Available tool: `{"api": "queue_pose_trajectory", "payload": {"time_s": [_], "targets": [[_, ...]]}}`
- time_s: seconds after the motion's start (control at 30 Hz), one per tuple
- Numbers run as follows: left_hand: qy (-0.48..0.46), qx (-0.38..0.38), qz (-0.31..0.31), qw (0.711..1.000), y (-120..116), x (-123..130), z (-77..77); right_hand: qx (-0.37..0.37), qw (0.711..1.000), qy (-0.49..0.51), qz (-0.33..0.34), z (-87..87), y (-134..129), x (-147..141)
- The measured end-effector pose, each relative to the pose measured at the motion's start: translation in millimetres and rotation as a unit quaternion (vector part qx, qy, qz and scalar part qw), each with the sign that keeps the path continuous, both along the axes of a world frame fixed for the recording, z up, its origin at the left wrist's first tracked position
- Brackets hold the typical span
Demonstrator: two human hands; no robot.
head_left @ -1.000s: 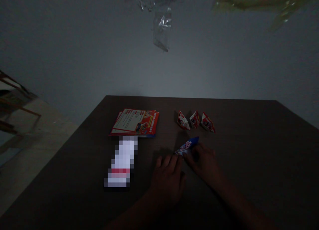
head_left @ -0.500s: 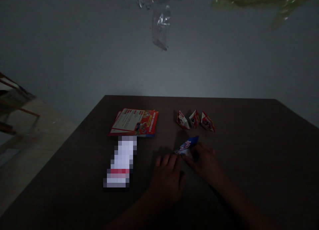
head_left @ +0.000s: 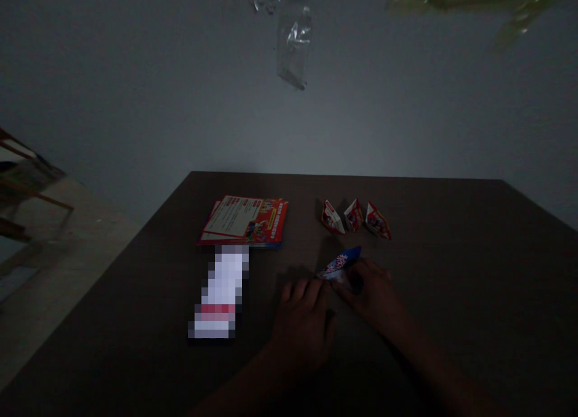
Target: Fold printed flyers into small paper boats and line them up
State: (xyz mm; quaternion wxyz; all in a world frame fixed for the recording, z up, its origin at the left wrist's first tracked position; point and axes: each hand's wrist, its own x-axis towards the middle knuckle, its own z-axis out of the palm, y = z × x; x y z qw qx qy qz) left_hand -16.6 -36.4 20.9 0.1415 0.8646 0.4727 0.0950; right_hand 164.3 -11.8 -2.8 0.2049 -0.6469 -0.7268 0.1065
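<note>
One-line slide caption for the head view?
Both hands, left hand and right hand, press a blue paper piece on a dark table.

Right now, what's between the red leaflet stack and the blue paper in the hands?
Head view: only bare dark table between the red leaflet stack and the blue paper.

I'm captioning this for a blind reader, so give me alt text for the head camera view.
Two hands, left hand and right hand, press a blue printed paper on a dark table in dim light. Behind it stand three folded red paper pieces; a stack of red leaflets lies to the left.
</note>
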Motion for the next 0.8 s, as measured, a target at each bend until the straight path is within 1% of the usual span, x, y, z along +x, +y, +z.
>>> {"api": "queue_pose_trajectory", "payload": {"time_s": [0.17,0.27,0.53,0.8], "targets": [[0.008,0.007,-0.012,1.000,1,-1,-1.2,-0.011,1.000,0.010,0.003,0.7,0,1],[0.008,0.006,-0.009,1.000,1,-1,-0.3,-0.014,1.000,0.013,0.004,2.6,-1,1],[0.005,0.003,-0.009,1.000,0,-2,2.7,-0.012,1.000,-0.005,0.018,5.8,-5,6],[0.018,0.007,-0.021,1.000,-2,1,1.9,-0.067,0.998,0.004,0.020,12.0,-8,16]]}}
